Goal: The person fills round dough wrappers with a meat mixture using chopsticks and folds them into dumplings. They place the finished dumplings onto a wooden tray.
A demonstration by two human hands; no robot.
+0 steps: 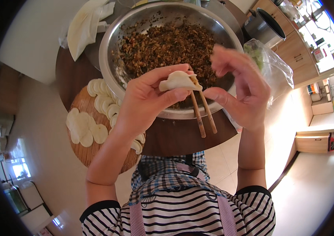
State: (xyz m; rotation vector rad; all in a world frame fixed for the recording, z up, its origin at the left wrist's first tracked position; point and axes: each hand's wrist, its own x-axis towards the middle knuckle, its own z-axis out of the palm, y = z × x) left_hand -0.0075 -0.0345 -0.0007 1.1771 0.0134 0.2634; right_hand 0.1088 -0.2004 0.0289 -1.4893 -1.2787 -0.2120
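Between the thumb and fingers of my left hand is a half-folded dumpling. Its left part is pressed together, while brown filling shows at the gap on its right end. My right hand is just right of the dumpling, thumb and fingers spread and slightly blurred, holding nothing. Below both hands stands a large metal bowl of chopped brown filling. A pair of wooden chopsticks leans over the bowl's near rim; the dumpling and my left hand hide part of them.
Left of the bowl, a round wooden board carries overlapping dough wrappers. A pale folded cloth or sheet lies at the back left. A clear plastic bag with something green and a dark pot are at the right. The dark table has a curved edge.
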